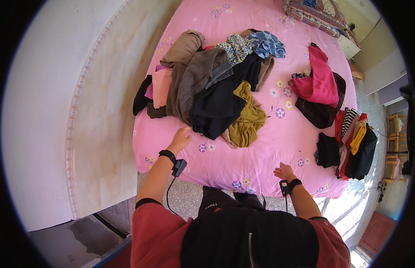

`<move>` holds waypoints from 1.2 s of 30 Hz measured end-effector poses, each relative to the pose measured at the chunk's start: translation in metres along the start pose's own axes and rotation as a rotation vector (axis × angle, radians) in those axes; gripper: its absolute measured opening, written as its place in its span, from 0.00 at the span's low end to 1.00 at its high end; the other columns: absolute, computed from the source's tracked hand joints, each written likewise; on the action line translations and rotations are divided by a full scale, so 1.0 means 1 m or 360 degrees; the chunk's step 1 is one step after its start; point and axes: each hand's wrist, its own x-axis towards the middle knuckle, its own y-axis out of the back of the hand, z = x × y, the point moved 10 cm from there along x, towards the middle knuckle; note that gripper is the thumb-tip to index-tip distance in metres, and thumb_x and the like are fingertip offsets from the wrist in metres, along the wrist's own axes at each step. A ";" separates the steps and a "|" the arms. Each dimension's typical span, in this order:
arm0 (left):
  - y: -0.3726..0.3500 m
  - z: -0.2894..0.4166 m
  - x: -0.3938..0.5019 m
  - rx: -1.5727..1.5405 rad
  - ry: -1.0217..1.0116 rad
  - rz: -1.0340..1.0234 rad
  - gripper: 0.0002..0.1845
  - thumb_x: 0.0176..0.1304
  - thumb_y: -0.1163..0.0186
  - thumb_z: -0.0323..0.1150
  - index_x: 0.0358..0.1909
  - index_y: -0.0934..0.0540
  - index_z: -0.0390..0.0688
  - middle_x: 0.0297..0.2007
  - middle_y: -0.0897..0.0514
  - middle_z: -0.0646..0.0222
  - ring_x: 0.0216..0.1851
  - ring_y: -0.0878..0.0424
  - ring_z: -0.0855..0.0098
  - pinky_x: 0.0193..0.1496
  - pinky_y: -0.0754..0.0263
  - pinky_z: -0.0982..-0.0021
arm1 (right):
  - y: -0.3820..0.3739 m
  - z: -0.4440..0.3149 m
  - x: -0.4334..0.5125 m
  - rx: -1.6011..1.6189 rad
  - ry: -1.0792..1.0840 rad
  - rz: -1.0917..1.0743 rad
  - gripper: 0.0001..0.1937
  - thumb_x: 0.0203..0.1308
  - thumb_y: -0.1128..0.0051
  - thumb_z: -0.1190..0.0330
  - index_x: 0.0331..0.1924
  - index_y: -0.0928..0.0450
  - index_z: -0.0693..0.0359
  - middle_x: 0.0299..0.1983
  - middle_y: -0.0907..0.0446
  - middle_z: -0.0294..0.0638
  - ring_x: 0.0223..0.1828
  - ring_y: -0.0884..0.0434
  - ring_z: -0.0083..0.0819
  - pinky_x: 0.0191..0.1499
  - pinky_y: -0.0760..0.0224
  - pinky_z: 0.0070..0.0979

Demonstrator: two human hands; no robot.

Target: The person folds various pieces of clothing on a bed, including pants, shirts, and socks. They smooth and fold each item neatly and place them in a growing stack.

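My left hand [180, 138] is over the near left part of the bed, just below a heap of clothes, and no garment shows in it. A black garment [214, 109] lies nearest to it, with a grey-brown fleece garment [199, 73] behind and an olive-yellow garment [249, 124] to the right. My right hand [284, 171], its fingers apart, is above the near edge of the pink flowered bedsheet [241, 160] and holds nothing. To its right are folded clothes in a row, among them a black one [328, 150] and a yellow one [358, 139].
Pink-red trousers [323, 83] lie on a dark garment at the bed's right side. Folded quilts [314, 16] are stacked at the far right corner, by a white bedside cabinet [348, 47]. A wall [103, 100] borders the left side. Wooden stools [393, 147] stand at right.
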 end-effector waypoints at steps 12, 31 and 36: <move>0.160 -0.188 0.133 0.0078 0.0710 0.0494 0.57 0.44 0.32 0.54 0.69 0.50 0.36 0.67 0.50 0.39 0.69 0.51 0.46 0.68 0.48 0.58 | -0.028 0.115 -0.074 -0.0247 -0.0099 0.0385 0.18 0.67 0.58 0.62 0.51 0.40 0.67 0.42 0.23 0.54 0.34 0.17 0.44 0.29 0.20 0.33; 0.152 -0.260 0.212 -0.0590 0.1167 0.0427 0.52 0.40 0.30 0.50 0.65 0.43 0.41 0.61 0.46 0.42 0.60 0.39 0.48 0.58 0.33 0.55 | -0.163 0.098 -0.106 -0.0459 -0.0194 0.0416 0.14 0.67 0.57 0.62 0.49 0.34 0.63 0.37 0.21 0.46 0.32 0.17 0.36 0.29 0.24 0.28; 0.149 -0.259 0.201 -0.0906 0.1243 0.0547 0.50 0.40 0.31 0.47 0.65 0.42 0.40 0.63 0.45 0.45 0.59 0.36 0.48 0.49 0.26 0.50 | -0.179 0.089 -0.100 -0.0529 -0.0126 0.0336 0.14 0.67 0.56 0.62 0.49 0.34 0.62 0.37 0.20 0.46 0.31 0.17 0.35 0.27 0.25 0.26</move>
